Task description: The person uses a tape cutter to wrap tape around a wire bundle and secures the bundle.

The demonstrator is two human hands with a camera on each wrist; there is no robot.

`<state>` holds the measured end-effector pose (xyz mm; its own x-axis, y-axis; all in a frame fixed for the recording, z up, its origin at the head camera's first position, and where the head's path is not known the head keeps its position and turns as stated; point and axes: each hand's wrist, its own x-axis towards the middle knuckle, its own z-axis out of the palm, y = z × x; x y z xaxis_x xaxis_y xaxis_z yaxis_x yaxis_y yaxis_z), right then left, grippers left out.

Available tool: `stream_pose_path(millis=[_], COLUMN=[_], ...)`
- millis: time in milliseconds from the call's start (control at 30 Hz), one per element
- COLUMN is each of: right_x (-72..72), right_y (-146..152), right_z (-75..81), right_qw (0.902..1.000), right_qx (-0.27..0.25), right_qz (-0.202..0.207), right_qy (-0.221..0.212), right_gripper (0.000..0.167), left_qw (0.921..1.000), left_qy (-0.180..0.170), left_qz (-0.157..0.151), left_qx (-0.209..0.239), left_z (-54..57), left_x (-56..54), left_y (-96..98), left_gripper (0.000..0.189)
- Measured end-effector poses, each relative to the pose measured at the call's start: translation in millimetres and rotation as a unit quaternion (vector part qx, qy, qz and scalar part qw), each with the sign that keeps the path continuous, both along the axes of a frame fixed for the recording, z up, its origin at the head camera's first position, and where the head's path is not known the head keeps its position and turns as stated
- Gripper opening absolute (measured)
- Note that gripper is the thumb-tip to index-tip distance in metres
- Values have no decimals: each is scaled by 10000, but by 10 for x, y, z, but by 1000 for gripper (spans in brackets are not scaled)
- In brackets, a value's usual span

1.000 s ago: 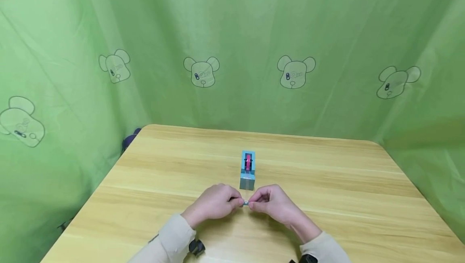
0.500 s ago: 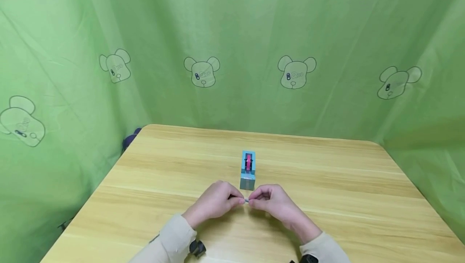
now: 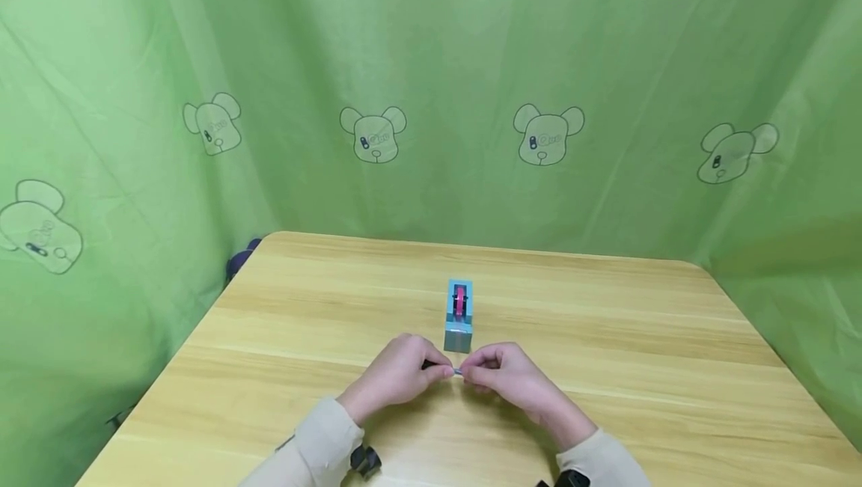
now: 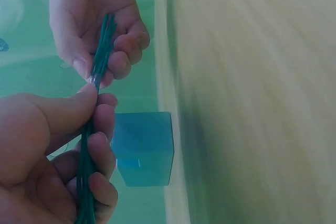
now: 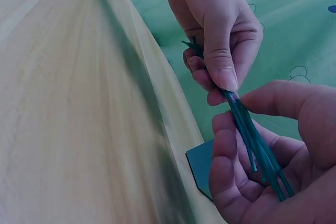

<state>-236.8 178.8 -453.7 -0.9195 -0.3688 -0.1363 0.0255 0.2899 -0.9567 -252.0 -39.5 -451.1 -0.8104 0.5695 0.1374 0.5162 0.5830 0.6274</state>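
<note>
A bundle of thin, dark green, wire-like strands (image 4: pixel 101 56) is held between both hands. My left hand (image 3: pixel 399 372) grips it, fingers curled along its length, with thumb and forefinger pinching near the middle. My right hand (image 3: pixel 513 376) pinches the bundle close beside the left fingertips, and the strand ends (image 5: pixel 270 169) fan out over its palm. A shiny clear band, apparently tape (image 4: pixel 93 80), shows at the pinched spot. Just beyond the hands stands a blue tape dispenser (image 3: pixel 459 337) with a pink core (image 3: pixel 460 300). The fingers cover much of the bundle.
The wooden table (image 3: pixel 303 300) spreads out on both sides of the hands. Behind it hangs a green curtain (image 3: pixel 458 195) with bear-head outlines. Something dark purple (image 3: pixel 240 259) shows past the left table edge.
One second ago a faint clear strip seemed to run from the dispenser to the fingers; it no longer shows. The piece between the fingertips looks thinner now. The hands have barely shifted.
</note>
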Motion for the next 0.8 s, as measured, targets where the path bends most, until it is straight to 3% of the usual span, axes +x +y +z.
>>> stream_pose_path(millis=[233,800], right_x=[2,-13], right_y=[1,-7], right_z=[-8,-74], right_qw=[9995,9985], right_qx=[278,257], right_qz=[115,70], right_qy=[106,470], right_gripper=[22,15], left_qw=[9999,9999], left_qy=[103,46], left_qz=[-20,44], left_qx=[8,-98], left_z=[-1,-21], left_x=[1,-4], left_y=[-9,-3], left_gripper=[12,12])
